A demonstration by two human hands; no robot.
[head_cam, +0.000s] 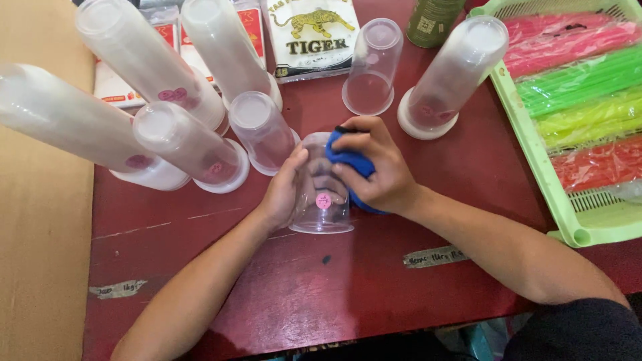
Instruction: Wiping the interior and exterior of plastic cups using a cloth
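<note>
Clearly, with the left hand (284, 190) only lightly cupping the upturned clear cup (322, 194) mid-desk (374, 294) and the right hand (374, 167) clenched on a blue cloth (348, 160), a hard press could skid the cup into the nearby cup stacks (194, 147).

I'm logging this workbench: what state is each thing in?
Clear plastic cup: upside down, gripped by left hand.
Blue cloth: bunched in right hand, against the cup.
Single cup: upside down, untouched.
Cup stacks: upside down, standing.
Green basket: filled with bagged straws.
</note>
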